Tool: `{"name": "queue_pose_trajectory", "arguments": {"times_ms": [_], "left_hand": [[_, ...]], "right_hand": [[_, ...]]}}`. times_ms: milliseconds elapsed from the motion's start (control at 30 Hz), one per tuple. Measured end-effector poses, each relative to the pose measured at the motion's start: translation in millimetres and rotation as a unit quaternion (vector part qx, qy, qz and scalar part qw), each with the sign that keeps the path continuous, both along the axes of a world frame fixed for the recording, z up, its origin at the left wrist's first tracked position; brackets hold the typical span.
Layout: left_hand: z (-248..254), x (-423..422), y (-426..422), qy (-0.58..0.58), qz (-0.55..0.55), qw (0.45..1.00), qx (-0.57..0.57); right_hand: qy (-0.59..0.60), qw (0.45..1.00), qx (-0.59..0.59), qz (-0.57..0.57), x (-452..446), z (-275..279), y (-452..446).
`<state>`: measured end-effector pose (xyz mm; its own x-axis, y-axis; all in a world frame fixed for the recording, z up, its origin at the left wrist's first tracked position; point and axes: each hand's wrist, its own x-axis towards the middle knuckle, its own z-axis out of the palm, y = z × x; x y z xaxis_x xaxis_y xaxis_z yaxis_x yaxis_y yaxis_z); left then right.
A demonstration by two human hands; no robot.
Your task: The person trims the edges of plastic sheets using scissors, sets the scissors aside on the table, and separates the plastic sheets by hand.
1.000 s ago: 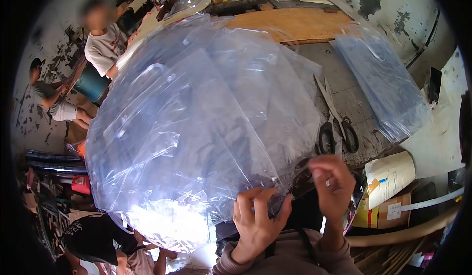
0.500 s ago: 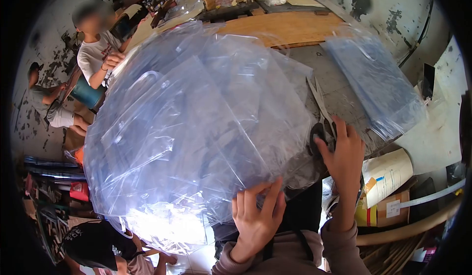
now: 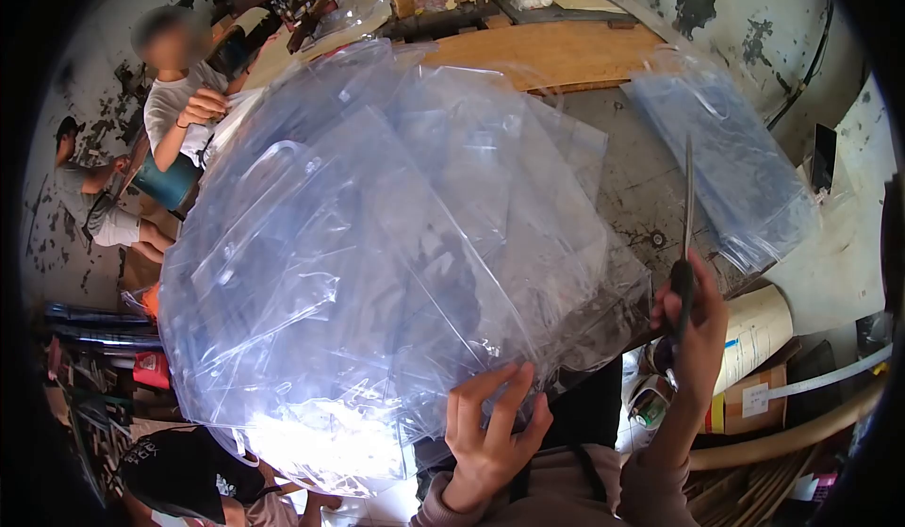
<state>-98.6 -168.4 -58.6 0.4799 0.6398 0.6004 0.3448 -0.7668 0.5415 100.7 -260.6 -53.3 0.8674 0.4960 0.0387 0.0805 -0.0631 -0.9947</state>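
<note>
A broad heap of clear plastic bags (image 3: 377,235) with tube-like loop handles spreads over the table in front of me. My left hand (image 3: 492,433) rests at the near edge of the heap, fingers apart and slightly curled, the tips touching the plastic. In my right hand (image 3: 698,315), right of the heap, is a pair of scissors (image 3: 689,197). Its dark handles are in my grip and the blades point away from me, seen nearly edge-on. Beyond them lies a flat stack of folded clear bags (image 3: 721,150).
A wooden board (image 3: 547,51) lies behind the heap. One person (image 3: 179,103) is at the far left, another (image 3: 85,188) behind, and a third (image 3: 189,470) low at front left. A paper roll (image 3: 754,329) and a cardboard box (image 3: 754,400) are below right.
The scissors have been lifted off the table by my right hand and turned upright, moving right. My left hand stays at the heap's near edge, its fingers shifted slightly.
</note>
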Motion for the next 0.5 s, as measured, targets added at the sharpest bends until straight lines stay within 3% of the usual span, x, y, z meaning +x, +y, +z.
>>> {"name": "queue_pose_trajectory", "arguments": {"times_ms": [67, 200, 300, 333, 367, 433, 500], "left_hand": [[-3, 2, 2, -0.011, 0.001, 1.0, 0.029], [-9, 4, 4, -0.025, -0.008, 0.999, 0.039], [-13, 4, 5, -0.041, -0.013, 0.998, 0.054], [-15, 4, 4, -0.047, -0.019, 0.997, 0.064], [-16, 3, 4, -0.052, -0.026, 0.996, 0.073], [-18, 2, 4, -0.068, -0.03, 0.994, 0.074], [-20, 1, 5, -0.082, -0.033, 0.993, 0.075]], "right_hand": [[0.091, 0.979, 0.138, 0.118, -25, -1, -5], [0.106, 0.956, 0.157, 0.226, -53, -8, -15], [0.107, 0.96, 0.072, 0.25, -65, 8, -20], [-0.038, 0.965, -0.047, 0.257, -66, 22, -18], [-0.181, 0.935, -0.165, 0.255, -67, 29, -16], [-0.182, 0.936, -0.178, 0.242, -74, 16, -16], [-0.285, 0.91, -0.198, 0.225, -79, 12, -15]]}}
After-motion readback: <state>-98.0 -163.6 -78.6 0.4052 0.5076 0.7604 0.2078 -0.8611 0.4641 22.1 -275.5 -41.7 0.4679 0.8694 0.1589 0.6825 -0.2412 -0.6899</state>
